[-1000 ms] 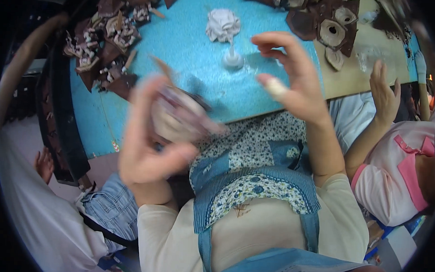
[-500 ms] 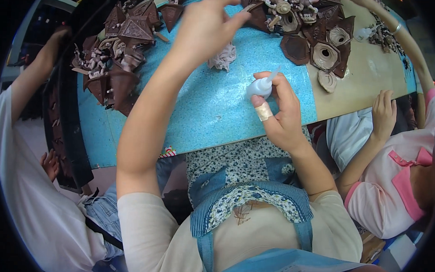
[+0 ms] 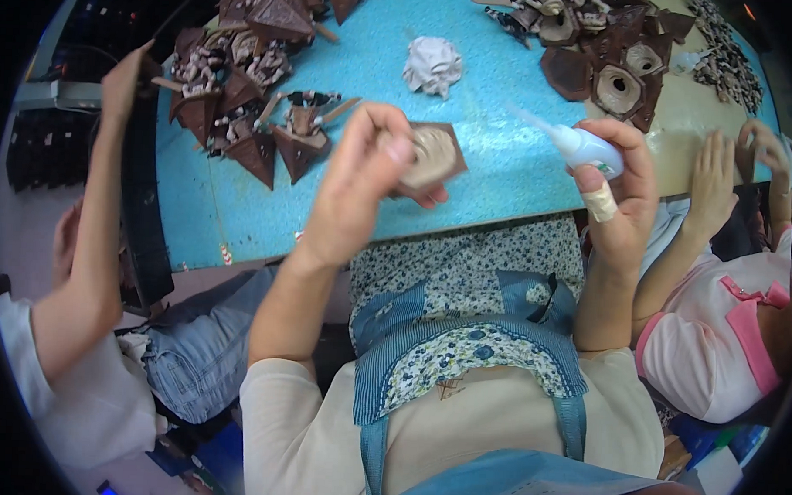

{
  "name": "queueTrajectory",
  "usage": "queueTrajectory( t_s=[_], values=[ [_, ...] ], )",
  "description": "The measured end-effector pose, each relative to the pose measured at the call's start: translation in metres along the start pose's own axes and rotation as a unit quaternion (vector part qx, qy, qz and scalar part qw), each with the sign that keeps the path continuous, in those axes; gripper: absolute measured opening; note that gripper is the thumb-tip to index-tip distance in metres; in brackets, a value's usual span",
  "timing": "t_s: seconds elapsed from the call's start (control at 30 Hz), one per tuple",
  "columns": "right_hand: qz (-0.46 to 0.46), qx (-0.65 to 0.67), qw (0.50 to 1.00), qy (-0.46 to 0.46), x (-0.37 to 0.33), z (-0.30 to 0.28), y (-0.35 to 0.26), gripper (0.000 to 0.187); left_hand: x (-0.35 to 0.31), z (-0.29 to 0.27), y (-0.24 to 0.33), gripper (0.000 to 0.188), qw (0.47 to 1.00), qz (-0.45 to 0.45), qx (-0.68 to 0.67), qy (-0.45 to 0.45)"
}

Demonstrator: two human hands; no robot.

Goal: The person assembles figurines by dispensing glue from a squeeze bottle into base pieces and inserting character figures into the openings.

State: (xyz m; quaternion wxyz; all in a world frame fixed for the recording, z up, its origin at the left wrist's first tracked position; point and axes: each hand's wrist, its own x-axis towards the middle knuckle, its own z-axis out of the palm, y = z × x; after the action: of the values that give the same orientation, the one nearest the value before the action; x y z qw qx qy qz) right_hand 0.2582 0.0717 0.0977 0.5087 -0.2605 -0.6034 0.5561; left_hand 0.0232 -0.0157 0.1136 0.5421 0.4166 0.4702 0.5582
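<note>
Over the table's near edge, my left hand grips a brown polygonal piece with a pale, ridged round face turned up. My right hand, its thumb wrapped in a pale bandage, holds a small translucent squeeze bottle. The bottle's thin nozzle points up and left, apart from the piece. Beyond both hands lies a crumpled white tissue on the blue tabletop.
Heaps of brown pointed pieces and small pale figures cover the table's left side. More brown pieces lie at the back right. One person's arm is at the far left; another person's hand rests at the right edge.
My left hand has come back from the far pieces, now holding the brown piece. The right hand has shifted right with the bottle, its nozzle tipped leftward. My view has shifted too.
</note>
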Motion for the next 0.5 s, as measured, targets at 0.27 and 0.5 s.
queueTrajectory(
  t_s=[0.27, 0.5],
  values=[
    [-0.099, -0.214, 0.954, -0.185, -0.004, 0.024, -0.032, 0.034, -0.042, 0.016, -0.05, 0.085, 0.997, 0.028, -0.066, -0.002],
    [-0.159, -0.325, 0.908, -0.21, -0.01, 0.042, -0.039, 0.032, -0.044, 0.011, -0.058, 0.076, 0.998, 0.038, -0.037, -0.021]
  ],
)
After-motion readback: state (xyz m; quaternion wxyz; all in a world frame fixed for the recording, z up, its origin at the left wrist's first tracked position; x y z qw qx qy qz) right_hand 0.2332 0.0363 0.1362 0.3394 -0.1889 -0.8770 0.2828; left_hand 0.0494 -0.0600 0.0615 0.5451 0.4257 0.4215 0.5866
